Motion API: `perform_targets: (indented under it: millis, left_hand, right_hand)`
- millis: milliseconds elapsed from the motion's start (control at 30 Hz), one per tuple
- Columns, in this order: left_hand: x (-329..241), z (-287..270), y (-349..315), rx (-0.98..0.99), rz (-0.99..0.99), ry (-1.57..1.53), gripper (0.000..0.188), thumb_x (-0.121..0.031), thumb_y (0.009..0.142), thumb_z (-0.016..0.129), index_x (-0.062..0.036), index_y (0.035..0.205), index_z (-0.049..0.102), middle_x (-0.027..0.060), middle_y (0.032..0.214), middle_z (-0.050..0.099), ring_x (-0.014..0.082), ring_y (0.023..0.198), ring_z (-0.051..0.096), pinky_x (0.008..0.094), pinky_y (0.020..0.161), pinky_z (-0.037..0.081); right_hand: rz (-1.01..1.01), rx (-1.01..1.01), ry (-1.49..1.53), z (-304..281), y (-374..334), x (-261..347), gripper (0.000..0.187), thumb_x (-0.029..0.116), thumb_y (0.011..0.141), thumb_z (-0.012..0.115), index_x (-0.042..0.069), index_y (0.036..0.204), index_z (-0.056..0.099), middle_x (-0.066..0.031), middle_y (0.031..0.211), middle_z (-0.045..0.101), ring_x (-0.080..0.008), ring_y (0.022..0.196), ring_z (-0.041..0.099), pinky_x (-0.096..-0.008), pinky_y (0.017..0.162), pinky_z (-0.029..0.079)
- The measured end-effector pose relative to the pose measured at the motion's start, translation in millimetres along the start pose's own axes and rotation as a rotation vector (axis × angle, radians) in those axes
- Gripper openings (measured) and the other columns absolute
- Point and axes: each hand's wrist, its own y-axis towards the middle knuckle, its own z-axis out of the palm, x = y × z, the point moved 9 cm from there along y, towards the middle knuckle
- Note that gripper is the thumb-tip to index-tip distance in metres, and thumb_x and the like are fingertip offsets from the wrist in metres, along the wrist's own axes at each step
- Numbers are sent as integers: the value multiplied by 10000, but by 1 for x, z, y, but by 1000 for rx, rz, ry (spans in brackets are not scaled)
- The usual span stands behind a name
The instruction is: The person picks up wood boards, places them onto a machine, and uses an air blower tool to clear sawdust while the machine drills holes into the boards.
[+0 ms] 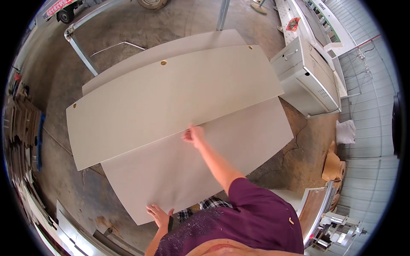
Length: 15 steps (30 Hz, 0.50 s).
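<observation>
A long beige panel (171,94) with three round holes along its far edge lies on top of a larger grey-beige board (205,153). My right hand (194,135) is over the middle of the panel's near edge, its fingers curled together and slightly blurred. Whatever it may hold is too small or hidden to make out. Lower down, my left hand (160,216) rests with fingers spread at the near edge of the lower board. A dark band circles that wrist.
A white metal cabinet (305,79) stands close to the panel's right end. Behind the boards is a grey metal frame (83,55). Stacked boards (23,119) line the left side. Cardboard (332,164) and a white sack (346,131) sit by the right wall.
</observation>
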Motion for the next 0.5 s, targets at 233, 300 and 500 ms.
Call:
perform_targets:
  millis: [233,300,500]
  left_hand:
    - [-38,-30,-2,81,-322,-162,1174,-459,708,739,96,1408,-23,403,1423,-19,573,1316,44,539,1103,141]
    - [-35,-25,1,67,-291,-158,1162,-423,703,756,81,1417,-10,398,1426,-34,578,1314,44,544,1099,149]
    - [-37,-20,2,51,-278,-113,1139,-436,691,760,86,1415,53,388,1427,27,551,1325,63,542,1100,145]
  right_hand:
    - [-188,-187,-74,-58,27,102,373,272,930,514,-49,739,510,-124,604,568,-217,455,579,-320,389,511]
    - [-238,-171,-45,-59,48,109,367,258,932,507,-56,740,506,-133,608,573,-215,445,577,-316,378,507]
    - [-214,-251,-133,-39,81,154,383,253,947,489,-56,721,503,-148,608,577,-212,456,584,-315,386,508]
